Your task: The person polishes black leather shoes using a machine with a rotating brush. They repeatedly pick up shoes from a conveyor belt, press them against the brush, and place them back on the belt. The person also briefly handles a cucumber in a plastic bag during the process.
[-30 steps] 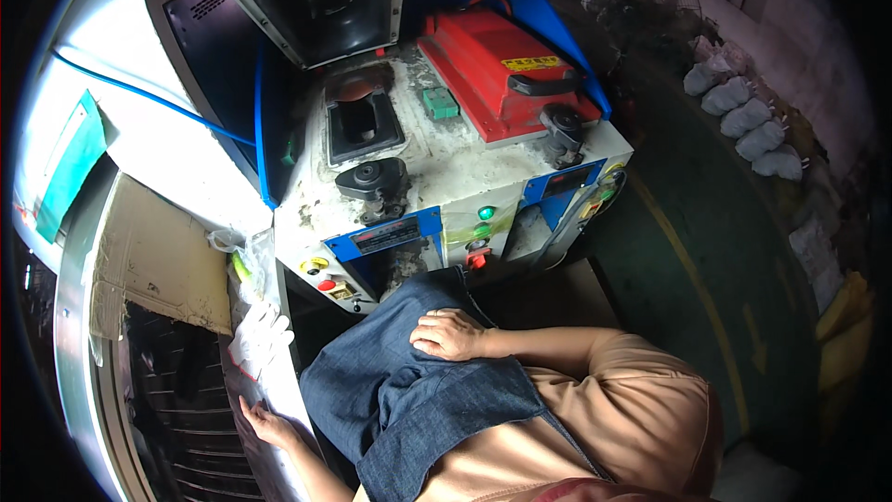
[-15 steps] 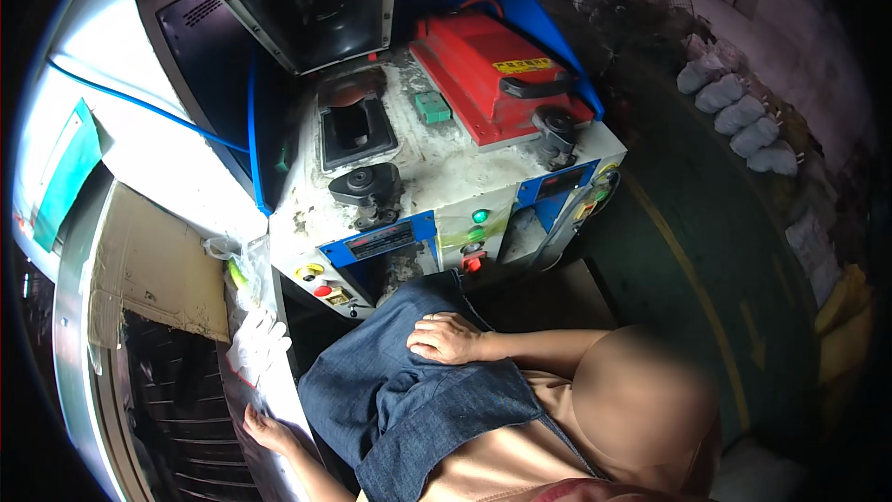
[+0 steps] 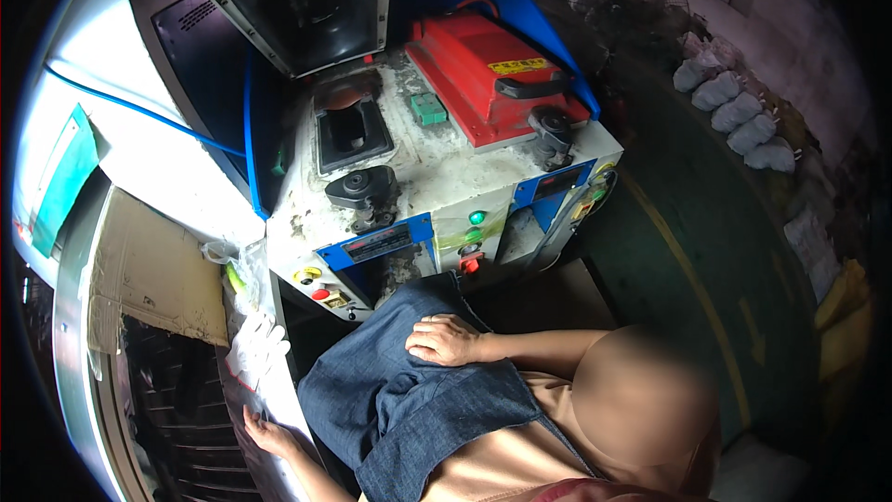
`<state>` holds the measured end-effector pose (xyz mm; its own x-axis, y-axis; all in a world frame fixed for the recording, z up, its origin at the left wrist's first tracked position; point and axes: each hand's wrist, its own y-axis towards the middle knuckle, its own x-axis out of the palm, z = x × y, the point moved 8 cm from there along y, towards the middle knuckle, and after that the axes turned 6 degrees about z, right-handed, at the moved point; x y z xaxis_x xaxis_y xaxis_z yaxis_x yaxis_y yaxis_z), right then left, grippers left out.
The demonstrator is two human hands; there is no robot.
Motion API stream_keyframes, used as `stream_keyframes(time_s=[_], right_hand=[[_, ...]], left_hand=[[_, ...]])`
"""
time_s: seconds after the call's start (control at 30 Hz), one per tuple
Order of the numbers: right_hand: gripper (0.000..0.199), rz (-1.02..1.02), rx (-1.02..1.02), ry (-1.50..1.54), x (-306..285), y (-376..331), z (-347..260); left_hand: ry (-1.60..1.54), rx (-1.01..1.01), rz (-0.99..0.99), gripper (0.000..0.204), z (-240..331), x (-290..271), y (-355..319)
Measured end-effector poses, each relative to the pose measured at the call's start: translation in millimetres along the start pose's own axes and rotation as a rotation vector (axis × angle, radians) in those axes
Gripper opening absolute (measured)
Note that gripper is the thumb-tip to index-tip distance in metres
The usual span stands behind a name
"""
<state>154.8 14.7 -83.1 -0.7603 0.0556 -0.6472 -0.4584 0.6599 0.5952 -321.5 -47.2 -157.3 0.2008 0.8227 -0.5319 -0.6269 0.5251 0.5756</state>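
Observation:
My right hand (image 3: 444, 340) rests on the dark blue denim apron (image 3: 409, 390) over my lap, its fingers loosely laid on the cloth and holding nothing. Down at the left, my left hand (image 3: 268, 433) lies palm partly up by the white ledge (image 3: 295, 420), fingers apart and nothing in them. White gloves (image 3: 257, 350) lie on that ledge just beyond it. In front stands a white two-station machine (image 3: 446, 195). Its left lid (image 3: 307, 9) is raised over a black-rimmed opening (image 3: 355, 136); a red cover (image 3: 492, 74) is down over the right station.
Beside the ledge runs a dark slatted conveyor (image 3: 190, 418) with a cardboard sheet (image 3: 158, 270) over part of it. A clear plastic bag (image 3: 243, 281) lies beyond the gloves. Black knobbed levers (image 3: 364, 193) project at the machine's front. Pale sacks (image 3: 743, 121) line the right wall.
The machine sits very slightly further left in the picture as the view shifts. Both hands keep their places.

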Motion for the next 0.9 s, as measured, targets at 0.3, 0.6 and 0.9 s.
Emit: stream_keyframes(time_s=[0.3, 0.6, 0.9], right_hand=[[0.012, -0.022, 0.029, 0.003, -1, 1, 1], [0.013, 0.016, -0.006, -0.028, -1, 0, 0], [0.013, 0.003, 0.009, -0.024, 0, -1, 2]], left_hand=[[-0.078, -0.159, -0.016, 0.042, -10, 4, 0], [-0.027, -0.012, 0.005, 0.032, -11, 4, -1], [0.019, 0.004, -0.007, 0.045, -1, 3, 1]])
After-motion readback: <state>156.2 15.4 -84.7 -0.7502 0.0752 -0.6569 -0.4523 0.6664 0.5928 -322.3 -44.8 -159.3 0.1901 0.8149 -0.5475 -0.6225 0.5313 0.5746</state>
